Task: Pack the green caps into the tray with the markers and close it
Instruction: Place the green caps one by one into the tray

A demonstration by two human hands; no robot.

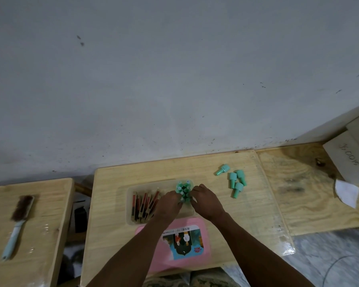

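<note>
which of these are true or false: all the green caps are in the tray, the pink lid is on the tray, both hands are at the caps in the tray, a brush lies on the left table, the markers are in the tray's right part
1. All the green caps are in the tray. False: four loose caps lie on the table to the right of the tray.
2. The pink lid is on the tray. False: the pink lid lies flat on the table, nearer the person.
3. Both hands are at the caps in the tray. True: left hand and right hand flank the packed caps.
4. A brush lies on the left table. True: brush.
5. The markers are in the tray's right part. False: the markers fill its left part.
</note>
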